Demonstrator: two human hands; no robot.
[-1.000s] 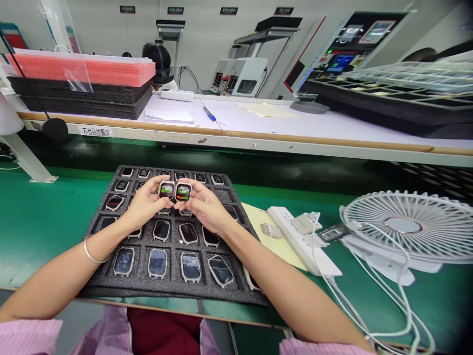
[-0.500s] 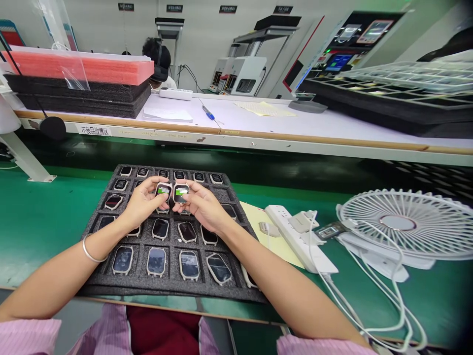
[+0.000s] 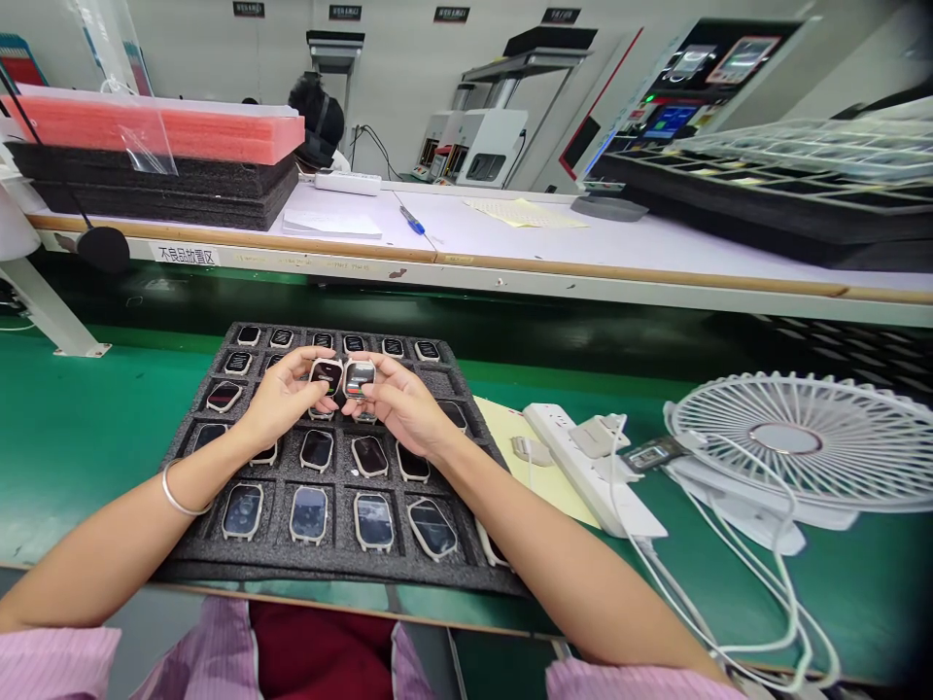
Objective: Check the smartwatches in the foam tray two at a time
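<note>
Two strapless smartwatches with pale frames are held side by side above a dark foam tray (image 3: 277, 470). My left hand (image 3: 286, 397) is closed on the left smartwatch (image 3: 326, 374), its thumb on the lower part of the screen. Closed on the other smartwatch (image 3: 360, 374) is my right hand (image 3: 404, 403), thumb also at the screen's lower edge. Both screens are lit, their text too small to read. Below the hands, rows of more watch bodies, such as a watch with a dark screen (image 3: 373, 522), lie in the tray's pockets; my hands and forearms hide some.
Right of the tray are a yellow sheet (image 3: 502, 437), a white power strip (image 3: 583, 467) with plugs and cables, and a white fan (image 3: 787, 439). A raised shelf (image 3: 473, 255) crosses behind, carrying foam stacks (image 3: 160, 185) and a pen (image 3: 412, 220). Beyond it sits a person (image 3: 317, 117).
Both watch screens have changed: the green and white display gave way to a mostly dark screen on the left and a picture with red on the right. My hands have barely moved.
</note>
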